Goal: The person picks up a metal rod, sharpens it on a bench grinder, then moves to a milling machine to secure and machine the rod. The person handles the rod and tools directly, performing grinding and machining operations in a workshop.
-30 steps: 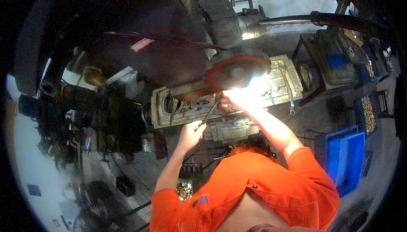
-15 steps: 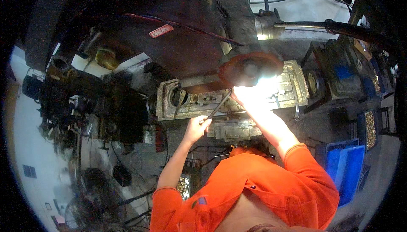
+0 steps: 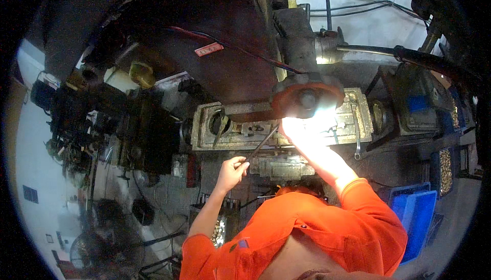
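My left hand (image 3: 231, 174) is closed, its curled fingers at the lower end of a dark, slim metal rod (image 3: 262, 144). The rod slants up and right to a machine's metal bed (image 3: 207, 139). At its upper end is my right hand (image 3: 289, 130), washed out by a bright lamp's glare, so its fingers and anything in them do not show clearly. Just above that hand hangs a round, reddish-brown machine head (image 3: 307, 98) with a dark rim. A long wrench (image 3: 357, 149) lies over the bed's right part, its ring end hanging past the front edge.
Blue plastic bins (image 3: 413, 213) stand at the lower right, beside a tray of small brass-coloured parts (image 3: 445, 170). Another container of small parts (image 3: 219, 233) sits by my left elbow. A dark machine (image 3: 148, 136) and a fan (image 3: 84, 249) are to the left.
My left hand has moved down and slightly left, toward the rod's lower end. The right hand stays by the upper end. The whole view has shifted a little.
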{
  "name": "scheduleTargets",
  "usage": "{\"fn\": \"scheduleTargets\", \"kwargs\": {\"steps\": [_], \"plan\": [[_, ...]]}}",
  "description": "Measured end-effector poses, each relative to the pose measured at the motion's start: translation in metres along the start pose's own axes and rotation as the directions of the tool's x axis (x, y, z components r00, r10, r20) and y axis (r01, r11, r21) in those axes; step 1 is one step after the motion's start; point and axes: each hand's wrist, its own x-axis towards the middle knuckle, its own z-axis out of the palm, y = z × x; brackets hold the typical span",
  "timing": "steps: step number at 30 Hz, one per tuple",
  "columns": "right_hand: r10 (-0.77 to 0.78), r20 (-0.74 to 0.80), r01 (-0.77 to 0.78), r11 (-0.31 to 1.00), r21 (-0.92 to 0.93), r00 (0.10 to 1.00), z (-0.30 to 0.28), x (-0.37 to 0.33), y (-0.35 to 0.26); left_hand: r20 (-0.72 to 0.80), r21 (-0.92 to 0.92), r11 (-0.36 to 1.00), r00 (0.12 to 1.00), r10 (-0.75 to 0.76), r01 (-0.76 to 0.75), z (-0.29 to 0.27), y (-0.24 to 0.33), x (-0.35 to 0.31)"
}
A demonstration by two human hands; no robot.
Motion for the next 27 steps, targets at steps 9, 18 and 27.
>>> {"fn": "scheduleTargets", "kwargs": {"steps": [9, 18, 27], "plan": [[0.003, 0.038, -0.004, 0.999, 0.034, 0.999, -0.019, 0.0, -0.007, -0.032, 0.029, 0.996, 0.996, 0.082, -0.081, -0.003, 0.005, 0.006], [-0.071, -0.101, 0.072, 0.997, 0.004, 0.992, 0.002, -0.006, 0.012, 0.002, 0.795, 0.56, 0.924, 0.382, -0.233, -0.041, 0.113, -0.006], [-0.091, -0.085, 0.093, 0.996, 0.012, 0.992, 0.004, -0.015, 0.011, 0.182, 0.922, 0.178, 0.788, 0.588, -0.345, -0.027, 0.167, -0.012]]}}
